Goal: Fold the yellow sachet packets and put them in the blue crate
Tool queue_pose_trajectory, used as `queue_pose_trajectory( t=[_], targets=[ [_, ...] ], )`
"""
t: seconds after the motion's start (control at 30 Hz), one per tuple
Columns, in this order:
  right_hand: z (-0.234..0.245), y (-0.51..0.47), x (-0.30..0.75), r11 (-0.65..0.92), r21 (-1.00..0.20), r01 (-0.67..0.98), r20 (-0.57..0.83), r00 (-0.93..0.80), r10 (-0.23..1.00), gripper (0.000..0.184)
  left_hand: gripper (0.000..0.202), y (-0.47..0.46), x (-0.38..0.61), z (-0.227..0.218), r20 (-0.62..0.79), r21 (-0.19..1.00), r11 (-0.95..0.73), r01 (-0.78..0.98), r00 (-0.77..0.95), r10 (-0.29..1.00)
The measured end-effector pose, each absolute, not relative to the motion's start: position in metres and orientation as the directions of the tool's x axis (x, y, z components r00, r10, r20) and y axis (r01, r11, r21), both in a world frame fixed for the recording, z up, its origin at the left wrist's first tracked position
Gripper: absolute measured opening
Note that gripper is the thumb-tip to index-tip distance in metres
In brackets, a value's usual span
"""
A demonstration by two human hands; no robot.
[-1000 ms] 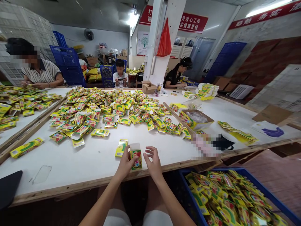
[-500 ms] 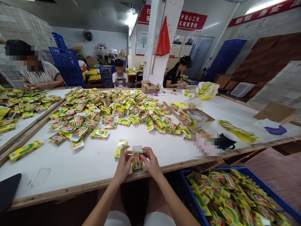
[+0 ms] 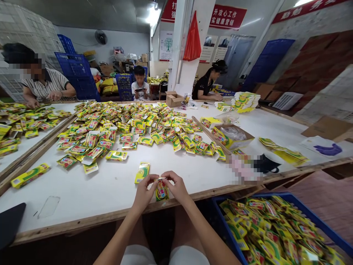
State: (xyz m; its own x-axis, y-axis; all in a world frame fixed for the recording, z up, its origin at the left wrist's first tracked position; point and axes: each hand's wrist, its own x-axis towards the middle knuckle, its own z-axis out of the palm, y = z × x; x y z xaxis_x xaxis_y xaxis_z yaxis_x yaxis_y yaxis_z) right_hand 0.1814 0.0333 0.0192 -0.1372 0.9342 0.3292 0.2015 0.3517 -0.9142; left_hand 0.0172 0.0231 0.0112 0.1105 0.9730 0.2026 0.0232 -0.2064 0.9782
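Observation:
At the table's front edge, a small yellow and green printed box (image 3: 161, 192) stands between my hands, its white top flap folded down toward me. My left hand (image 3: 145, 189) grips the box's upper left side, with fingers bent over the top. On the other side my right hand (image 3: 176, 187) holds the upper right, thumb and fingers pressing at the flap. Fingertips of both hands meet near the top and hide part of it. Just behind my left hand lies another yellow box (image 3: 142, 172), touched by neither hand.
A large heap of similar boxes (image 3: 132, 125) covers the table's middle. Wooden strips (image 3: 35, 151) divide the tabletop. Below right, a blue crate (image 3: 228, 235) is full of boxes. An open carton (image 3: 239, 141) holds clear bags. Several people sit around the tables; a phone-like dark object (image 3: 12, 222) lies left.
The box's white flap stood upright before and is now bent down. Both hands have moved from the box's sides up to its top, fingertips closer together.

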Motion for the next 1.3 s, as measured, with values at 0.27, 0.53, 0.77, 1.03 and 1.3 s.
queue_pose_trajectory(
  t=[0.27, 0.53, 0.77, 1.03, 1.3],
  targets=[
    [0.033, 0.03, 0.18, 0.302, -0.912, 0.279, 0.297, -0.06, 0.953, 0.011, 0.017, 0.021, 0.027, 0.024, 0.17, 0.982, -0.169, 0.087, -0.009, 0.985],
    [0.024, 0.027, 0.179, 0.283, -0.937, 0.207, 0.268, -0.096, 0.959, 0.012, 0.02, 0.016, 0.025, 0.016, 0.226, 0.967, -0.229, 0.111, 0.039, 0.973],
    [0.043, -0.019, 0.223, 0.395, -0.762, 0.513, 0.521, 0.124, 0.845, 0.012, 0.023, 0.029, 0.005, 0.023, 0.422, 0.777, -0.382, 0.501, 0.036, 0.906],
    [0.082, -0.094, 0.399, -0.24, -0.454, 0.858, 0.788, 0.513, 0.34, 0.017, 0.052, 0.063, -0.014, 0.012, 0.177, 0.686, -0.096, 0.722, -0.038, 0.983],
    [0.01, -0.019, 0.23, 0.136, -0.923, 0.361, 0.268, 0.349, 0.898, 0.019, 0.063, 0.044, 0.013, 0.0, -0.124, 0.992, 0.122, 0.043, 0.061, 0.99]
  ],
)
